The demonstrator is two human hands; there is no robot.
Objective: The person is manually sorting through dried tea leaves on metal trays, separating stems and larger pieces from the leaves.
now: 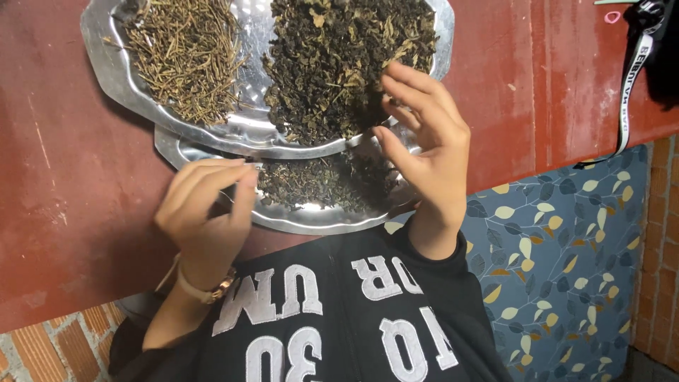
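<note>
Hands over trays of dried leaves.
Left hand (207, 212), fingertips pinched together, and right hand (424, 141), fingers spread, flank the lower tray (311, 219); leaves (318, 180) lie between them.

Two metal trays on the table (64, 177), upper tray (240, 131) overlapping the far edge of lower tray (311, 219). In upper tray: pile of stems (184, 56) to the left, pile of dried leaves (332, 64) to the right. More loose leaves (318, 180) in lower tray. Left hand (205, 212) at lower tray's left rim; right hand (424, 141) over both trays' right side. Strap (626, 92) lies at table's far right.
</note>
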